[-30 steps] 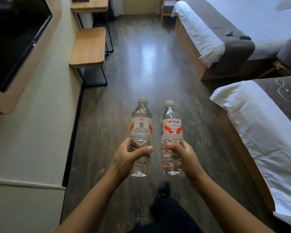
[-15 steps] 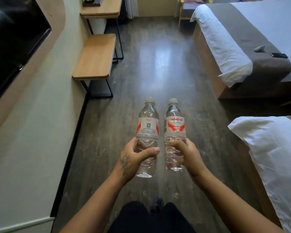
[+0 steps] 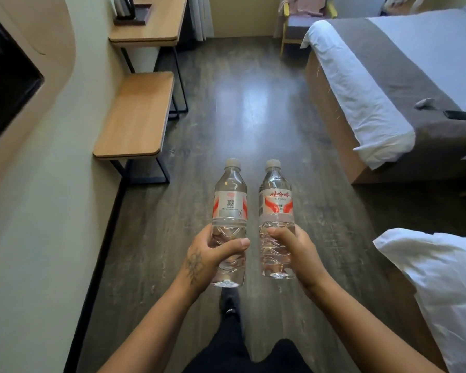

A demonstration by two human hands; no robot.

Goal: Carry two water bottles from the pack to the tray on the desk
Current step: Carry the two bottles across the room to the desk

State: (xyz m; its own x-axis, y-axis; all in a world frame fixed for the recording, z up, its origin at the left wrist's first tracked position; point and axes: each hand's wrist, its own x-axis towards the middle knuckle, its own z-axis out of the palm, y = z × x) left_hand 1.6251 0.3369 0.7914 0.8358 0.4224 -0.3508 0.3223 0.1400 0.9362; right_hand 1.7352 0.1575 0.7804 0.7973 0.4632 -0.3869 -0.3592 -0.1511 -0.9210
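Bottles (image 3: 229, 211) gripped in both hands (image 3: 296, 249)

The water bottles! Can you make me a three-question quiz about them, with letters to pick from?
1. Where is the dark tray?
A) on the far desk
B) on the bed
C) on the floor

2. How many bottles are carried?
A) one
B) two
C) three

3. Are the bottle caps on?
A) both on
B) both off
C) one off

Answers:
A, the tray sits on the desk by the wall.
B, the left hand grips the left bottle and the right hand the right bottle.
A, each neck has a pale cap.
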